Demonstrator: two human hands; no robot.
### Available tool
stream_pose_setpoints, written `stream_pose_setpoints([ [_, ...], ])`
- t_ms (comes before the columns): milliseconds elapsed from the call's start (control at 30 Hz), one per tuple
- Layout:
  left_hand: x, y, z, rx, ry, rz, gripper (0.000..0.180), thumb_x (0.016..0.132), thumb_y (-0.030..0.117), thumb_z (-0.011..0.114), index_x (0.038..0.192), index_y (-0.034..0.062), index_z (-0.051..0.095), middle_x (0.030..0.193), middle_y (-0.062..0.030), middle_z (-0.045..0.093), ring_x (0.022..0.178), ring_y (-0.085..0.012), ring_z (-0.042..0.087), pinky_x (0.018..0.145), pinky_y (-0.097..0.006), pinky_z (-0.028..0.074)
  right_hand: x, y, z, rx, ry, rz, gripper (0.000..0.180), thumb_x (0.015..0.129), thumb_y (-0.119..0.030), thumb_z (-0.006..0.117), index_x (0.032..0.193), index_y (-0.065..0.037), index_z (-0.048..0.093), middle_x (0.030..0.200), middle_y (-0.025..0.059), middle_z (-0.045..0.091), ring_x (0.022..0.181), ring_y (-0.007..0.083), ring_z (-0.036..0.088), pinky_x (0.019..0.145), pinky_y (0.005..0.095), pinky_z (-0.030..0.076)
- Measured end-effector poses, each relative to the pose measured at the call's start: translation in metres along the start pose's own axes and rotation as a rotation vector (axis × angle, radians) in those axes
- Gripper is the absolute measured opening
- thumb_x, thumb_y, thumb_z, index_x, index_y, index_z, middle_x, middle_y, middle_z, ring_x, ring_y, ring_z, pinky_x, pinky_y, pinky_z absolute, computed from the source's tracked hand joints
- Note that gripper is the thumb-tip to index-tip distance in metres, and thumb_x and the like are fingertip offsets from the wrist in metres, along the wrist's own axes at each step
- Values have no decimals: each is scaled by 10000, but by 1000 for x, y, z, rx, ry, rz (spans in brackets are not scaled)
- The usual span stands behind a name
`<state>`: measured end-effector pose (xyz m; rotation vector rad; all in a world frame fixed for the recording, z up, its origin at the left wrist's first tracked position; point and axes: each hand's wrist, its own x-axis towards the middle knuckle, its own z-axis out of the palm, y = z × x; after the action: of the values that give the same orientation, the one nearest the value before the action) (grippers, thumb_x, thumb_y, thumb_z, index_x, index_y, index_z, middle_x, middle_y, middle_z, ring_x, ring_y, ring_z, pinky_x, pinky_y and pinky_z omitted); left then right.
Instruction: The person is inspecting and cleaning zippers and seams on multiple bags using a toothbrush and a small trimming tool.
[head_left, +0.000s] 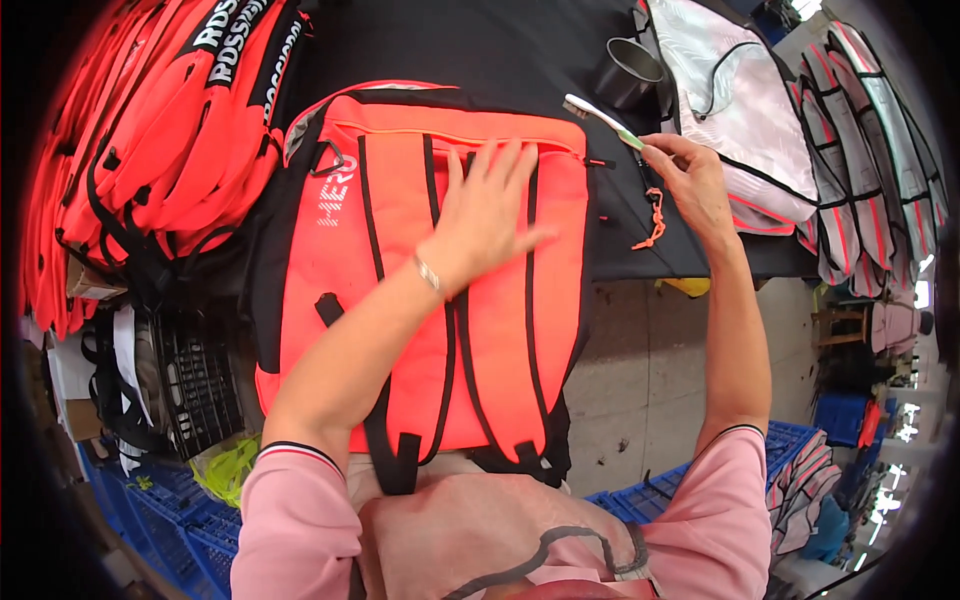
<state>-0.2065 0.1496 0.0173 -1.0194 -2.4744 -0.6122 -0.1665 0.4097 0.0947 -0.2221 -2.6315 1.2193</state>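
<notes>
A bright orange-red backpack [410, 330] with black-edged shoulder straps lies on the black-covered table in front of me, its lower end hanging toward my lap. My left hand [490, 205] rests on its upper part, fingers spread across the straps, holding nothing. To the right of the bag, my right hand [690, 180] pinches the handle end of a white and green toothbrush [605, 122]. The brush's bristled head points up and left, near the dark cup. Below the brush, an orange cord pull [654, 222] lies on the black cloth.
A stack of orange-red bags [170, 130] rises at the left. A dark metal cup [630, 75] stands at the back right beside a pale patterned bag [740, 110]. More grey bags [870, 150] are stacked further right. Blue crates [160, 520] and a black crate [195, 385] are below at the left.
</notes>
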Motion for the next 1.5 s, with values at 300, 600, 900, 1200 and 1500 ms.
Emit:
stream_pose_setpoints([
  [300, -59, 17, -9, -102, -286, -16, 672, 918, 479, 522, 1411, 40, 397, 1508, -153, 303, 1407, -346, 243, 1116, -494, 264, -2, -12, 47, -339, -121, -322, 172, 868, -217, 648, 936, -71, 707, 885, 51, 614, 772, 240, 620, 672, 345, 480],
  [600, -62, 13, -8, -119, -286, -18, 687, 907, 475, 539, 1420, 45, 385, 1513, -151, 293, 1412, -341, 235, 1118, -489, 264, 10, -8, 31, -661, -341, -452, 184, 871, -227, 616, 853, -45, 632, 882, 70, 557, 778, 301, 604, 653, 405, 474],
  [900, -60, 14, -6, -153, -264, 4, 683, 899, 456, 560, 1414, 39, 393, 1508, -149, 305, 1410, -341, 242, 1120, -478, 268, 18, -23, 72, -602, -293, -490, 192, 876, -237, 606, 842, -50, 627, 863, 73, 559, 811, 305, 606, 670, 416, 474],
  [1200, -28, -30, -49, 133, 64, 15, 658, 801, 296, 707, 1352, 31, 466, 1432, -156, 413, 1381, -337, 300, 1100, -499, 280, -3, -14, 16, -567, -311, -289, 176, 858, -201, 630, 884, -27, 643, 865, 95, 559, 796, 307, 590, 674, 412, 448],
  [1500, -89, -60, -45, -29, -111, -207, 652, 798, 286, 699, 1371, 77, 470, 1430, -116, 445, 1361, -309, 360, 1099, -506, 301, 11, -59, 47, -456, -262, -373, 146, 832, -155, 655, 853, -10, 648, 822, 100, 566, 733, 302, 584, 646, 389, 436],
])
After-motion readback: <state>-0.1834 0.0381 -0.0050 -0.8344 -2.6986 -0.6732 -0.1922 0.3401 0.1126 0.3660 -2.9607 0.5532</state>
